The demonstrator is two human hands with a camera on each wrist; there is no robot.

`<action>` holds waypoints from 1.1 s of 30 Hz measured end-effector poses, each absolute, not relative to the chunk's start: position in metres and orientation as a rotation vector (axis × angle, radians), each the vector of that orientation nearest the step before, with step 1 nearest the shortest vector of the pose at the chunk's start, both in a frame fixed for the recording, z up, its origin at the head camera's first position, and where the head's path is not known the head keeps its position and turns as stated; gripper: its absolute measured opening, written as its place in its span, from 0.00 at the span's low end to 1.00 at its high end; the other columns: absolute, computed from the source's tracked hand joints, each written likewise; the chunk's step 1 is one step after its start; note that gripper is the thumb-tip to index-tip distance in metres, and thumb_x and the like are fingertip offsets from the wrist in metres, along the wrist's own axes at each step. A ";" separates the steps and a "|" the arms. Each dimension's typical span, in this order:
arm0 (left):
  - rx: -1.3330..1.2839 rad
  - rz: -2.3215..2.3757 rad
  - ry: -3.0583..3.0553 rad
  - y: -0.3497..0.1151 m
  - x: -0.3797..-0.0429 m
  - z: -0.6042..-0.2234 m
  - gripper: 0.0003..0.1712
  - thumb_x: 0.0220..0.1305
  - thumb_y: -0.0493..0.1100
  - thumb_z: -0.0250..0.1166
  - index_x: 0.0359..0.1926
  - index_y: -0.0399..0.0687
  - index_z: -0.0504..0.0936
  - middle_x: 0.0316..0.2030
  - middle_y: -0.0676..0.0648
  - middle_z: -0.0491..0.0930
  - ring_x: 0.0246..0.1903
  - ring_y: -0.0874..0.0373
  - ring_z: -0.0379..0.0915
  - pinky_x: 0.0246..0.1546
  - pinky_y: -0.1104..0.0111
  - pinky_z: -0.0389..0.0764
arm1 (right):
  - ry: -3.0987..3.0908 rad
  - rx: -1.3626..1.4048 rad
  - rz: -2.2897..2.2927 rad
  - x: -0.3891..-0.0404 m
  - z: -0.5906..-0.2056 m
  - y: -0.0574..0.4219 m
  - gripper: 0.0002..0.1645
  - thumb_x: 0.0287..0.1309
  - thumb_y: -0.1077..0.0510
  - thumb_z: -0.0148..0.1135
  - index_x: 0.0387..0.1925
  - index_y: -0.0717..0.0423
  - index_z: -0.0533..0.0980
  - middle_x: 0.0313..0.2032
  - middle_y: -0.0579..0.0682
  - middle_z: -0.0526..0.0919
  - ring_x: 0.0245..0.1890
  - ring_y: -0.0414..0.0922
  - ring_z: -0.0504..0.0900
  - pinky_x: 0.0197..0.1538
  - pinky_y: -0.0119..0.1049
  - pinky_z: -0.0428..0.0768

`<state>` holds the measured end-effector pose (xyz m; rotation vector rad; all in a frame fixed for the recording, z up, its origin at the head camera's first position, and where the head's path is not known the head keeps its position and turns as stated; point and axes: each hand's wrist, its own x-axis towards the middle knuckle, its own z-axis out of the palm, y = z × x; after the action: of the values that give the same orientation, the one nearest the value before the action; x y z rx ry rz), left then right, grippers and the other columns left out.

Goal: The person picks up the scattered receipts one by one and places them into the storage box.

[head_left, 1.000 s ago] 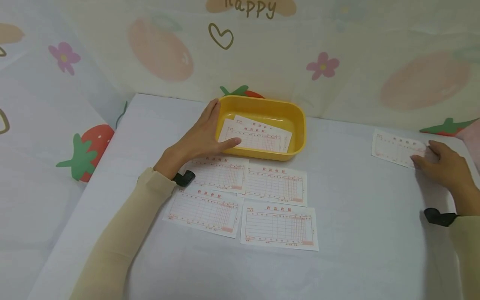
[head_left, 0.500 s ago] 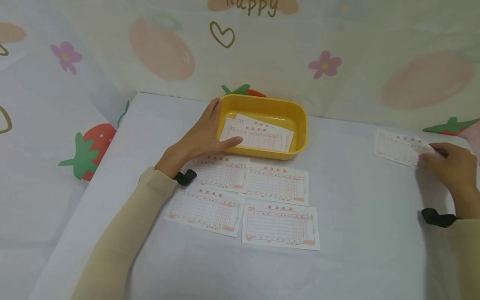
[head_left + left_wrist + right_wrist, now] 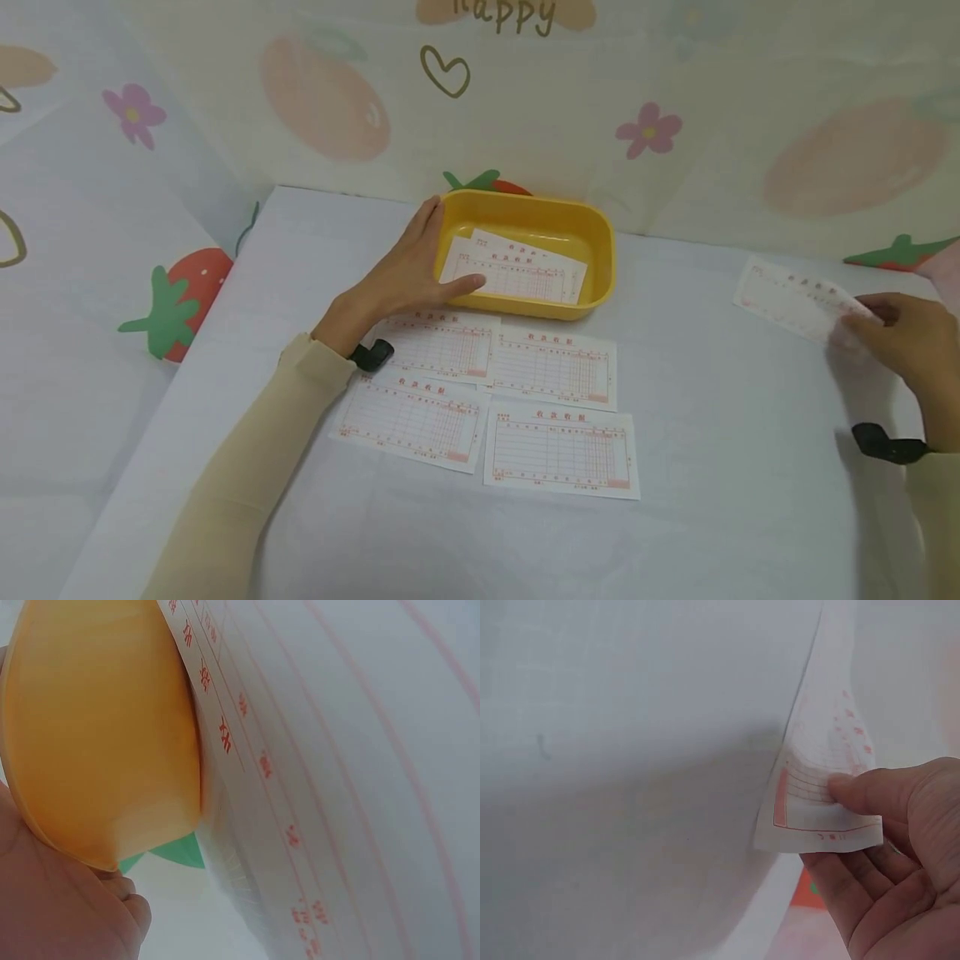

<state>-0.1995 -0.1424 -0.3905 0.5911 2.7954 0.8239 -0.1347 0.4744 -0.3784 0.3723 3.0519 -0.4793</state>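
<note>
My right hand (image 3: 911,337) pinches a white receipt slip (image 3: 798,300) by its right end, at the right of the table. In the right wrist view the thumb presses on the printed face of the slip (image 3: 821,799), with fingers behind it, and the paper bends. My left hand (image 3: 405,267) grips the left end of a yellow plastic basin (image 3: 592,296), thumb over the front rim and fingers at the back corner. Inside the basin lie two overlapping receipt slips (image 3: 502,271). The left wrist view shows the hand (image 3: 67,900) along the basin's edge (image 3: 105,735).
Several receipt slips (image 3: 562,450) lie in two rows on the white table (image 3: 720,533) before the basin, one partly under my left wrist. A printed cloth backdrop (image 3: 540,100) stands right behind the basin. Something pink (image 3: 941,271) shows at the far right edge.
My right hand has lifted the slip's right end, and the slip now tilts and curves and has shifted slightly left. The left hand and the basin stay in place.
</note>
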 end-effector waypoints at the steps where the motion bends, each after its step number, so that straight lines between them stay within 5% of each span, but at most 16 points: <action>1: 0.592 0.827 2.794 -0.142 -0.199 -0.390 0.74 0.63 0.77 0.63 0.85 0.45 0.28 0.87 0.43 0.26 0.87 0.46 0.32 0.86 0.49 0.47 | 3.049 0.373 -0.476 -0.133 -0.378 0.474 0.30 0.75 0.53 0.58 0.63 0.76 0.73 0.59 0.82 0.76 0.58 0.76 0.74 0.41 0.53 0.75; 7: 0.592 0.837 2.794 -0.142 -0.199 -0.390 0.74 0.63 0.76 0.63 0.86 0.44 0.29 0.87 0.42 0.27 0.87 0.45 0.33 0.86 0.49 0.49 | 3.079 0.322 -0.481 -0.124 -0.377 0.471 0.31 0.74 0.49 0.61 0.61 0.74 0.76 0.57 0.79 0.80 0.48 0.67 0.79 0.34 0.34 0.68; 10: 0.596 0.836 2.797 -0.142 -0.199 -0.389 0.73 0.63 0.75 0.64 0.86 0.43 0.30 0.87 0.42 0.28 0.86 0.45 0.35 0.86 0.49 0.51 | 3.065 0.357 -0.513 -0.118 -0.374 0.468 0.34 0.73 0.45 0.63 0.61 0.72 0.77 0.56 0.77 0.82 0.35 0.42 0.80 0.30 0.27 0.68; 14: 0.591 0.832 2.801 -0.141 -0.199 -0.389 0.73 0.62 0.75 0.64 0.86 0.43 0.30 0.87 0.42 0.29 0.86 0.44 0.35 0.85 0.49 0.51 | 3.057 0.396 -0.583 -0.110 -0.371 0.461 0.36 0.71 0.43 0.66 0.60 0.73 0.78 0.53 0.76 0.84 0.27 0.14 0.62 0.25 0.21 0.68; 18: 0.583 0.849 2.794 -0.140 -0.200 -0.390 0.74 0.62 0.76 0.64 0.86 0.45 0.30 0.87 0.44 0.28 0.86 0.45 0.34 0.85 0.48 0.51 | 3.040 0.468 -0.662 -0.108 -0.365 0.456 0.39 0.71 0.44 0.66 0.64 0.76 0.74 0.38 0.72 0.87 0.23 0.18 0.65 0.23 0.23 0.70; 19: 0.583 0.853 2.794 -0.140 -0.200 -0.390 0.74 0.62 0.76 0.64 0.86 0.46 0.30 0.87 0.44 0.28 0.86 0.45 0.35 0.85 0.48 0.51 | 3.032 0.492 -0.691 -0.109 -0.365 0.454 0.40 0.72 0.44 0.65 0.65 0.76 0.72 0.32 0.64 0.88 0.22 0.19 0.66 0.22 0.23 0.71; 24: 0.589 0.857 2.793 -0.140 -0.200 -0.391 0.73 0.62 0.76 0.64 0.86 0.46 0.29 0.87 0.44 0.28 0.86 0.45 0.34 0.86 0.49 0.50 | 2.961 0.603 -0.935 -0.111 -0.361 0.440 0.41 0.76 0.47 0.59 0.75 0.72 0.65 0.54 0.73 0.85 0.22 0.12 0.67 0.25 0.14 0.70; 27: 0.587 0.846 2.793 -0.140 -0.200 -0.391 0.74 0.62 0.76 0.64 0.86 0.46 0.28 0.87 0.44 0.27 0.87 0.45 0.33 0.86 0.49 0.49 | 2.946 0.565 -1.100 -0.110 -0.358 0.433 0.38 0.76 0.51 0.58 0.74 0.75 0.64 0.46 0.52 0.92 0.23 0.10 0.69 0.28 0.10 0.72; 30: 0.583 0.840 2.794 -0.140 -0.200 -0.390 0.74 0.62 0.76 0.63 0.86 0.46 0.28 0.87 0.44 0.27 0.87 0.45 0.33 0.86 0.49 0.49 | 2.957 0.497 -1.185 -0.110 -0.353 0.427 0.36 0.76 0.54 0.59 0.71 0.79 0.67 0.27 0.15 0.74 0.23 0.11 0.72 0.29 0.09 0.74; 31: 0.582 0.839 2.795 -0.140 -0.200 -0.390 0.74 0.62 0.76 0.63 0.86 0.46 0.28 0.87 0.43 0.27 0.87 0.45 0.33 0.86 0.49 0.49 | 2.950 0.479 -1.225 -0.110 -0.350 0.424 0.35 0.75 0.55 0.60 0.70 0.80 0.67 0.26 0.09 0.67 0.23 0.12 0.74 0.30 0.09 0.74; 33: 0.584 0.839 2.797 -0.140 -0.200 -0.391 0.74 0.63 0.76 0.64 0.86 0.45 0.28 0.87 0.43 0.27 0.87 0.45 0.34 0.86 0.49 0.50 | 2.936 0.478 -1.277 -0.111 -0.345 0.419 0.26 0.74 0.55 0.62 0.66 0.67 0.77 0.25 0.09 0.70 0.23 0.13 0.75 0.30 0.09 0.75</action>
<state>-0.1998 -0.1398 -0.3908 0.5839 2.7972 0.8387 -0.1113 0.4192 -0.3454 0.4785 2.9359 -1.2772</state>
